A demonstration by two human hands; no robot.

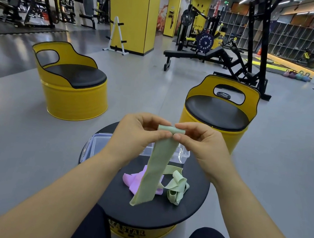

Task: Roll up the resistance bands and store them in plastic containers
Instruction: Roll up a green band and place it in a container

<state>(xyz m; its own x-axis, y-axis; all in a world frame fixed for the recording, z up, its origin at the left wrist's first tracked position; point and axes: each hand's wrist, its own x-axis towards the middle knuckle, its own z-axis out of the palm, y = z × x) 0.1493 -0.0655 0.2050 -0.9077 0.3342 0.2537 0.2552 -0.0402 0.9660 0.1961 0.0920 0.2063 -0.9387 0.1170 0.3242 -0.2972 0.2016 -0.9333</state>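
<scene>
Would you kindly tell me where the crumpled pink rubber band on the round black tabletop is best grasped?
Probably pinch the crumpled pink rubber band at its bare left edge, coming from above-left; the pale green rubber band hangs across its right side.

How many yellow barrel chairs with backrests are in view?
2. The left chair stands alone on the floor, left of the round table; the right chair stands just beyond it. Others may sit out of view.
</scene>
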